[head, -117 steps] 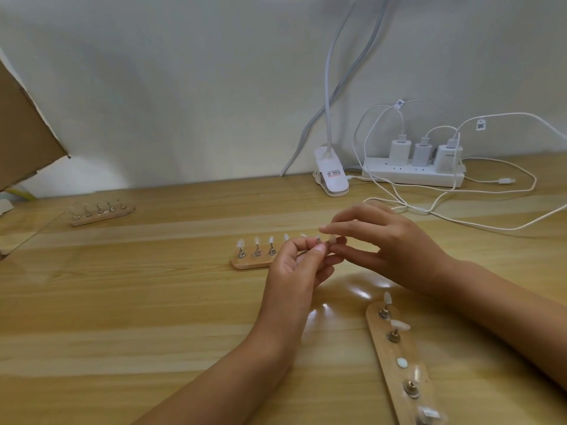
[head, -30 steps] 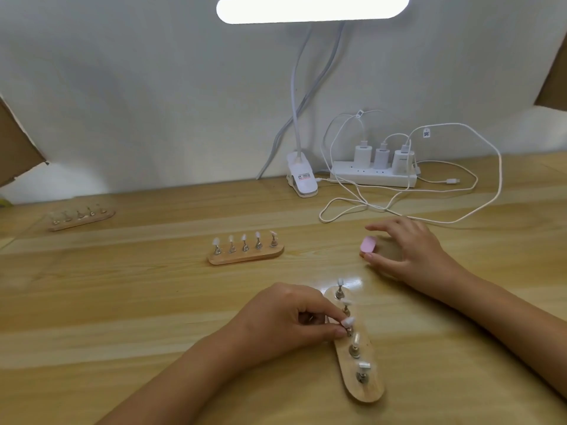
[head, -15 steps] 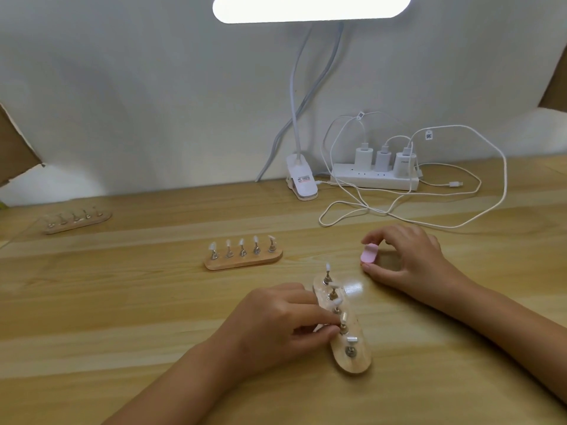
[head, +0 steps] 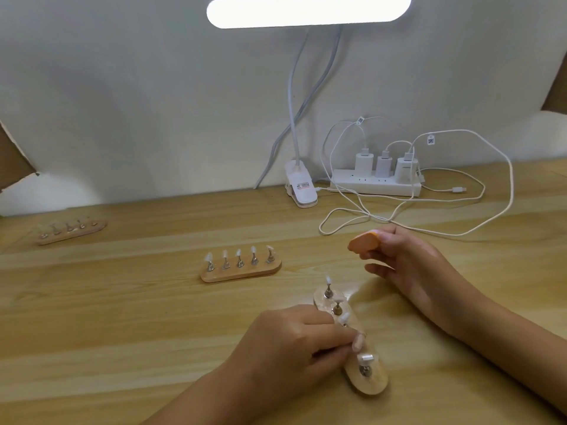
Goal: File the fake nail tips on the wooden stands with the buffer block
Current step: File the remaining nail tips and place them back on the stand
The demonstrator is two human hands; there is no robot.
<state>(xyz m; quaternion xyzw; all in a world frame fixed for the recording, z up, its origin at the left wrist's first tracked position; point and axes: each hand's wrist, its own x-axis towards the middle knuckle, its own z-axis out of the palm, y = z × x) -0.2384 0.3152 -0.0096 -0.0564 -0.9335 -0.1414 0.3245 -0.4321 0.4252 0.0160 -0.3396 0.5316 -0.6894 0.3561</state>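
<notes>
A: Where is the buffer block [head: 363,242]?
B: The right hand [head: 408,265] pinches it, lifted off the table [head: 122,317], just beyond the near wooden stand [head: 369,386].
A: And the left hand [head: 294,345]?
B: Its fingers pinch a peg on that stand and hide it. A second stand [head: 242,273] sits to the left, and white cables [head: 511,182] loop behind the right hand.

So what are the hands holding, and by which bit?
The right hand pinches the buffer block by one end. The left hand pinches a nail tip on the near wooden stand, by its sides.
</notes>
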